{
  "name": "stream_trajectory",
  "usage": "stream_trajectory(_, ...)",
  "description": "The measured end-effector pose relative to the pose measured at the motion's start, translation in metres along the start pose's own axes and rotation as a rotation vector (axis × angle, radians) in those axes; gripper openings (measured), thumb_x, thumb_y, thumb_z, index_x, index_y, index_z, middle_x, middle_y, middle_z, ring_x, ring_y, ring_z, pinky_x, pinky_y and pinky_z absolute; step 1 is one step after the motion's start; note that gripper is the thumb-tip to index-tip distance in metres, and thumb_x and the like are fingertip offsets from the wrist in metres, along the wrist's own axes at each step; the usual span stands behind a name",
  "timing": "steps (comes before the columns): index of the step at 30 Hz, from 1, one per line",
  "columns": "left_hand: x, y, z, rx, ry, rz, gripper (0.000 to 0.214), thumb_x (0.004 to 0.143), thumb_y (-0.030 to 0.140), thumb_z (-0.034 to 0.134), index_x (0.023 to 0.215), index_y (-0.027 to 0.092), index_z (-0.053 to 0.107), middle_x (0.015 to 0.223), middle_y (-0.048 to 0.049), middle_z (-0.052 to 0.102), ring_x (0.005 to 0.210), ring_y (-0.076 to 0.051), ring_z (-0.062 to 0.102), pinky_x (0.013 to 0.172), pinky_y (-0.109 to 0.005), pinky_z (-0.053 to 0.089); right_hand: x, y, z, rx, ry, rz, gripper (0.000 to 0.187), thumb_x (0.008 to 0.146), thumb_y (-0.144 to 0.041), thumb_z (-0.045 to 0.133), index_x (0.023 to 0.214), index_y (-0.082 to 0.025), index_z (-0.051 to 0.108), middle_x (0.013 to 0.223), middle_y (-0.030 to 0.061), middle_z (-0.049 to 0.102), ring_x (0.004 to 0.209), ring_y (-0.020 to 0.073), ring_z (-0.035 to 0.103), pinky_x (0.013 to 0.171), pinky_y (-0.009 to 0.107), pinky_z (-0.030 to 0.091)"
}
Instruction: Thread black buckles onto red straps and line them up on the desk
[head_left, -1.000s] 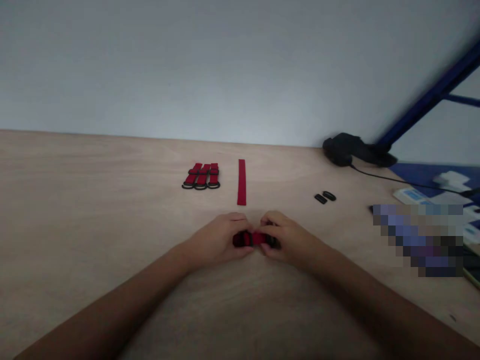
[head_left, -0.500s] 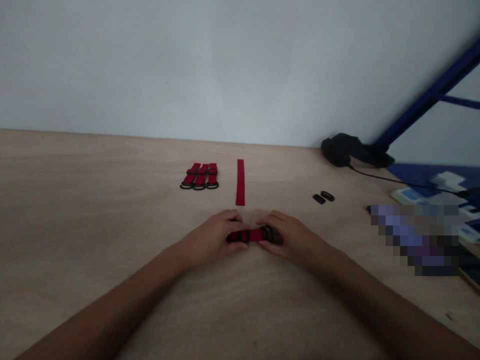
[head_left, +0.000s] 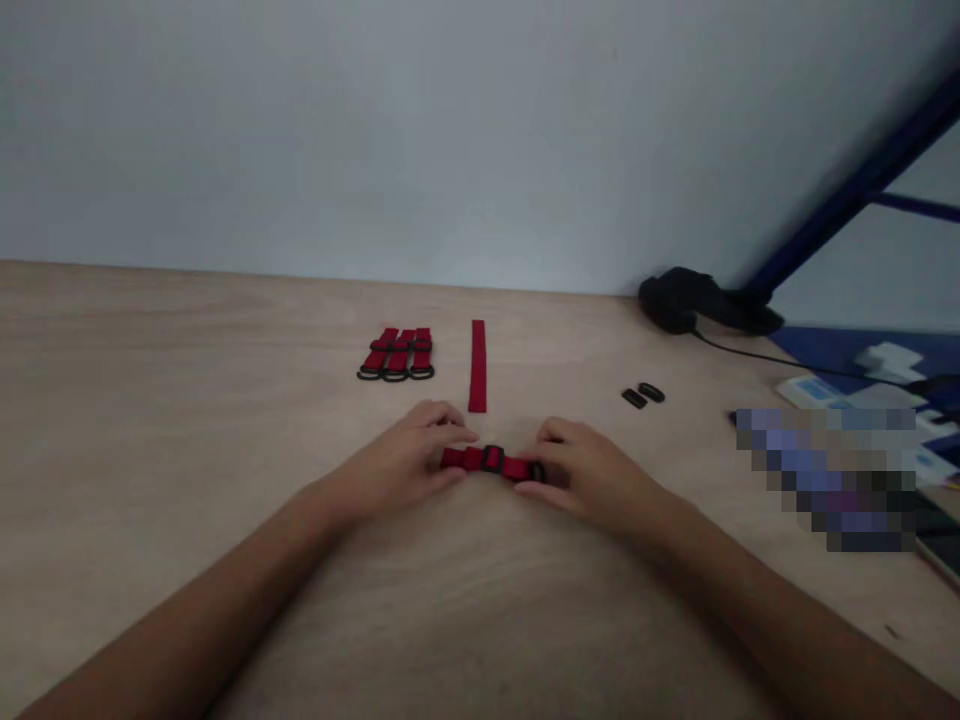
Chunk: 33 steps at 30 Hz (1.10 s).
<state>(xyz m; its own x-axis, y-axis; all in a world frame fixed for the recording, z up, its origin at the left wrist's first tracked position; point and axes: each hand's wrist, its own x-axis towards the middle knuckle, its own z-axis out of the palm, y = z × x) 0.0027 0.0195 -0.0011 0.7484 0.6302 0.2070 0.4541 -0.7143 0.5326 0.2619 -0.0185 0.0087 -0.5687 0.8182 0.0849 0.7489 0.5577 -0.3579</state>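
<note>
A short red webbing strap [head_left: 472, 459] stretches crosswise between my two hands, low over the table. A black slide buckle [head_left: 493, 459] sits on its middle. My left hand [head_left: 405, 458] is closed loosely around the left end, which is hidden among the fingers. At the other end, my right hand [head_left: 592, 475] holds the strap beside a black ring [head_left: 535, 470], partly covered by the fingers. Just beyond my hands lies a plain red strip of webbing [head_left: 478, 366]. To its left are several red straps [head_left: 400, 352] side by side, fitted with black slides and hooks.
Two small black plastic pieces [head_left: 643, 395] lie right of centre on the wooden table [head_left: 225, 330]. A black device with a cable [head_left: 694, 300] stands by the wall. Papers [head_left: 817, 392] and a blurred-out item [head_left: 832, 480] are at the right edge.
My left hand has shifted left and loosened, with thumb and fingers wider apart. The slide buckle now shows more fully between the hands. My right hand has moved slightly to the right.
</note>
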Motion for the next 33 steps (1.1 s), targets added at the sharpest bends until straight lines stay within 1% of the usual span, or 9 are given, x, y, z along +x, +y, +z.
stream_trajectory(3,-0.004,-0.007,-0.012,0.017,0.055,0.007,0.029,0.087,0.022,0.059,0.116,0.020,0.062,0.111,-0.0073,0.055,0.104,-0.019,0.055,0.092,-0.033,0.048,-0.001,-0.001,-0.003,0.024,-0.004,-0.025,0.032,0.086,-0.044,0.063,0.103,-0.018,0.072,0.092,0.0089,0.063,0.084,0.0208,0.059,0.074,0.032,0.048)
stream_trajectory(5,-0.004,-0.007,-0.015,0.010,0.072,0.015,0.027,0.088,0.023,0.058,0.115,0.019,0.062,0.110,-0.0071,0.055,0.103,-0.019,0.055,0.092,-0.033,0.047,-0.001,0.000,-0.002,0.053,0.012,-0.048,0.035,0.087,-0.042,0.062,0.113,-0.018,0.068,0.096,0.0093,0.063,0.088,0.0211,0.059,0.078,0.033,0.049)
stream_trajectory(8,-0.003,-0.004,-0.012,-0.014,0.016,0.042,0.034,0.088,0.025,0.059,0.122,0.019,0.059,0.113,-0.0075,0.055,0.104,-0.019,0.055,0.092,-0.031,0.047,-0.001,0.002,0.005,0.062,0.045,-0.099,0.041,0.087,-0.039,0.063,0.122,-0.018,0.063,0.102,0.0104,0.063,0.092,0.0218,0.059,0.082,0.034,0.049)
stream_trajectory(11,0.000,0.000,-0.006,-0.037,-0.062,0.062,0.037,0.089,0.019,0.057,0.126,0.021,0.058,0.117,-0.0077,0.056,0.106,-0.018,0.055,0.094,-0.031,0.046,0.000,0.005,0.011,0.008,0.057,-0.174,0.031,0.090,-0.033,0.059,0.116,-0.020,0.067,0.100,0.0109,0.062,0.088,0.0212,0.058,0.077,0.034,0.049)
stream_trajectory(15,0.002,0.002,-0.002,-0.060,-0.116,0.104,0.026,0.093,0.017,0.051,0.112,0.024,0.067,0.114,-0.0059,0.061,0.105,-0.018,0.057,0.092,-0.030,0.047,-0.001,0.003,0.012,-0.066,0.042,-0.204,0.028,0.092,-0.029,0.054,0.114,-0.021,0.069,0.093,0.0105,0.059,0.081,0.0201,0.055,0.071,0.032,0.047)
stream_trajectory(21,0.004,-0.001,-0.005,-0.028,-0.113,0.126,0.022,0.092,0.016,0.052,0.102,0.021,0.071,0.110,-0.0062,0.065,0.102,-0.017,0.060,0.090,-0.029,0.048,-0.002,0.001,0.010,-0.086,0.012,-0.263,0.033,0.090,-0.028,0.056,0.121,-0.019,0.064,0.101,0.0128,0.059,0.091,0.0233,0.054,0.080,0.038,0.047)
stream_trajectory(27,0.003,0.001,-0.008,-0.021,-0.142,0.141,0.024,0.093,0.015,0.048,0.099,0.020,0.071,0.109,-0.0068,0.066,0.100,-0.017,0.062,0.088,-0.028,0.049,-0.004,-0.006,0.002,-0.077,-0.057,-0.249,0.034,0.087,-0.029,0.058,0.118,-0.018,0.064,0.098,0.0118,0.059,0.091,0.0236,0.053,0.083,0.040,0.045)
stream_trajectory(30,0.001,-0.001,-0.009,0.016,-0.092,0.149,0.021,0.091,0.020,0.052,0.102,0.021,0.071,0.108,-0.0068,0.065,0.099,-0.018,0.061,0.088,-0.029,0.050,-0.004,-0.012,-0.002,-0.013,-0.092,-0.266,0.037,0.081,-0.028,0.062,0.116,-0.014,0.064,0.097,0.0113,0.061,0.090,0.0232,0.054,0.085,0.039,0.046)
stream_trajectory(33,0.001,-0.011,-0.011,0.153,0.108,0.071,0.023,0.091,0.027,0.052,0.103,0.019,0.070,0.115,-0.0100,0.061,0.104,-0.021,0.059,0.091,-0.034,0.050,-0.002,-0.015,0.002,0.029,-0.035,-0.321,0.040,0.083,-0.025,0.059,0.121,-0.013,0.061,0.101,0.0119,0.063,0.093,0.0226,0.055,0.088,0.038,0.046)
